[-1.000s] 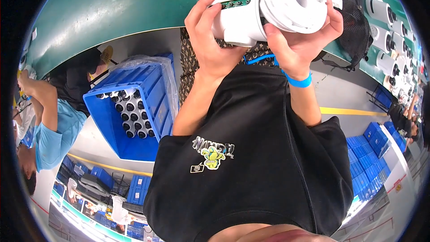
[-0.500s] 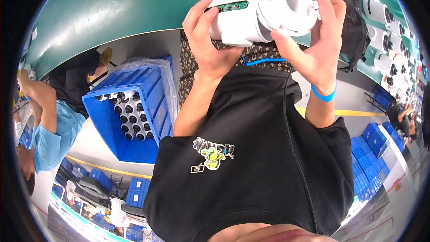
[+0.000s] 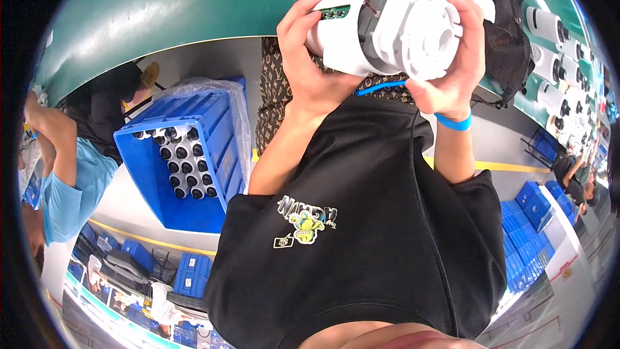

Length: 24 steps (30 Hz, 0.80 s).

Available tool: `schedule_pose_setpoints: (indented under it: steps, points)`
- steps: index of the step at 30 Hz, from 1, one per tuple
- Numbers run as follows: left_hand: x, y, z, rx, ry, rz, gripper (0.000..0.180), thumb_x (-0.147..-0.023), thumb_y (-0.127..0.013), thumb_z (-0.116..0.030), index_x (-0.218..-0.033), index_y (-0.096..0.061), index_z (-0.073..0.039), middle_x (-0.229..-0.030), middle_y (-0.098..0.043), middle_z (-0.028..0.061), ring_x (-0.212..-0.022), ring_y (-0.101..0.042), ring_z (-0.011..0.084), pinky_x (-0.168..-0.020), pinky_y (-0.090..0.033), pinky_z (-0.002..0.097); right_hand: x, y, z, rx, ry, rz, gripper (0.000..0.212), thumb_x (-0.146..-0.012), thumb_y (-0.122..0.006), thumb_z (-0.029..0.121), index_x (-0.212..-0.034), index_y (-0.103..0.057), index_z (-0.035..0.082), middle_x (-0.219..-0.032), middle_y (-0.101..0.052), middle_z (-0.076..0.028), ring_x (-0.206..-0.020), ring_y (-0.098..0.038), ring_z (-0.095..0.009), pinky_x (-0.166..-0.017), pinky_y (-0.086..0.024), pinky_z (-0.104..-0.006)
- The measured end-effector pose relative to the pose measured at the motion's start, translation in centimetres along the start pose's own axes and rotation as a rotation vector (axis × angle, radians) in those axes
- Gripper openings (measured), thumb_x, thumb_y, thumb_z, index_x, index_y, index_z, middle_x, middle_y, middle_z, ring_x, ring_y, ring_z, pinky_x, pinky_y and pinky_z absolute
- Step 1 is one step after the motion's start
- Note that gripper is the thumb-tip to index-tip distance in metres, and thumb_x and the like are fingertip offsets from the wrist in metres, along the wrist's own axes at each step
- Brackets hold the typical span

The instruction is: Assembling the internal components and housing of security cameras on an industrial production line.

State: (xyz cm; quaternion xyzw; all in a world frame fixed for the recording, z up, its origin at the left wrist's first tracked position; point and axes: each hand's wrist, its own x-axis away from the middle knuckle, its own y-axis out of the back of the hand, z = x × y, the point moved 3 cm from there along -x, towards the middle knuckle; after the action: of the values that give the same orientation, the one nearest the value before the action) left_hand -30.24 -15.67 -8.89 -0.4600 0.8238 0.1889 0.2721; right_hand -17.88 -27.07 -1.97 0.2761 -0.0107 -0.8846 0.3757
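A white cylindrical device housing (image 3: 339, 42), like a security camera body, is held up over the bench edge between my two hands. A slot near its left end shows a green circuit board (image 3: 336, 12). My left hand (image 3: 303, 58) grips that end, fingers over the top and thumb side beneath. My right hand (image 3: 458, 52) is wrapped round the white round end piece (image 3: 429, 35), fingers above and thumb below. Between body and end piece there is a gap with a dark grey interior and a thin wire (image 3: 369, 8).
A green bench (image 3: 181, 10) runs across the top. A black mesh bag (image 3: 507, 39) and several white cylindrical devices (image 3: 546, 22) lie on its right. At lower left stands a blue crate (image 3: 213, 155) holding black-tipped parts (image 3: 183, 152). A person in a blue shirt (image 3: 87, 168) is at far left.
The end piece has turned, no longer facing me flat, and a gap with the grey interior now shows. My right fingers have closed round it; both hands have shifted slightly.
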Motion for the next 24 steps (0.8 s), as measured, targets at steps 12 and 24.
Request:
schedule_pose_setpoints:
  steps: [12,24]
  points:
    - [1.0,0.3,0.3,-0.173,-0.206,-0.111,0.067,-0.066,-0.082,-0.020,-0.114,-0.037,-0.007,-0.123,-0.043,0.0177,-0.113,-0.047,0.0352,-0.094,-0.042,0.0466,2.0,-0.9,3.6,0.423,-0.180,0.088,0.089,-0.056,-0.086,0.040,-0.127,-0.050,-0.001,-0.114,-0.044,-0.014,-0.104,-0.047,-0.028,-0.087,-0.043,-0.0362]
    - [-3.2,2.6,1.1,-0.017,-0.117,0.503,0.093,-0.044,-0.087,-0.009,-0.127,-0.045,-0.007,-0.129,-0.049,0.0160,-0.119,-0.046,0.0381,-0.099,-0.041,0.0435,2.4,-0.1,3.3,0.347,0.042,0.274,0.072,-0.062,-0.083,0.017,-0.126,-0.053,0.002,-0.124,-0.047,-0.017,-0.111,-0.051,-0.030,-0.088,-0.048,-0.0358]
